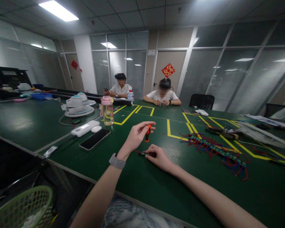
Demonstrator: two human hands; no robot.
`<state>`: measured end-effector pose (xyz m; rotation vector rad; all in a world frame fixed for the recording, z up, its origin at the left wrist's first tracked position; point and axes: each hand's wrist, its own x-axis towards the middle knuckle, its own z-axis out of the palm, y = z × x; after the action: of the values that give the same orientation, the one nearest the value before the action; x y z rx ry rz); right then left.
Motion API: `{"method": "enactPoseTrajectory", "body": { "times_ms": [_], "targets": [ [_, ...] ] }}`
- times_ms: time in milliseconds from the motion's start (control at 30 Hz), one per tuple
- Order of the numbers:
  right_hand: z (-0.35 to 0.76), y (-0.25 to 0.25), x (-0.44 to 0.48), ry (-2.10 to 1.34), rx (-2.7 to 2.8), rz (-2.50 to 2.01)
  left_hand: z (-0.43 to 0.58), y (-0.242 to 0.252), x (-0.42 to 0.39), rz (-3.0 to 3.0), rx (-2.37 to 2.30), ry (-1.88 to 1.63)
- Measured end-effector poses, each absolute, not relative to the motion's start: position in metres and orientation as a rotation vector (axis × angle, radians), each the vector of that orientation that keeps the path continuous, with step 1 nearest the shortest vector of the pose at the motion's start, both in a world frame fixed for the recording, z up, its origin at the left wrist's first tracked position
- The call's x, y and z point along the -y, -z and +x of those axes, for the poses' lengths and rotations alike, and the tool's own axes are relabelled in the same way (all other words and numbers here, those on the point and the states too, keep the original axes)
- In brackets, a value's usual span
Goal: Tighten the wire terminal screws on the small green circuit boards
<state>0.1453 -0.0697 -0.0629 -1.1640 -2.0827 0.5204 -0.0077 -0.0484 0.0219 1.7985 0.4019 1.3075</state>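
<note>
My left hand [138,134] is closed around the orange and black handle of a screwdriver [147,133], which stands upright with its thin shaft pointing down. The shaft's tip meets a small circuit board [144,153] lying on the green table [142,183]. My right hand [158,155] pinches the right end of that board, fingertips low against the tabletop. A red wire runs out from the board's left side. What exactly the tip touches on the board is too small to make out.
A row of wired circuit boards [213,147] lies to the right. On the left are a phone [95,139], a white power strip [85,128], a pink-lided bottle [107,112] and white fans [78,107]. Two people sit opposite. A green basket [41,193] stands below the table edge.
</note>
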Motion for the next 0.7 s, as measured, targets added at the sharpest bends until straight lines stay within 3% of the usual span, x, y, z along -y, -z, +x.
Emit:
{"method": "enactPoseTrajectory", "body": {
  "times_ms": [267,500,700],
  "targets": [
    [0.1449,0.0633,0.0698,-0.533,2.079,-1.157,-0.0102,-0.0203,0.0449,2.076,-0.673,-1.604],
    [0.1444,0.0605,0.0714,-0.537,2.077,-1.163,-0.0068,-0.0218,0.0481,1.83,-0.448,-1.387],
    [0.1451,0.0631,0.0701,-0.529,2.075,-1.149,-0.008,-0.0186,0.045,1.991,-0.624,-1.534]
  ]
}}
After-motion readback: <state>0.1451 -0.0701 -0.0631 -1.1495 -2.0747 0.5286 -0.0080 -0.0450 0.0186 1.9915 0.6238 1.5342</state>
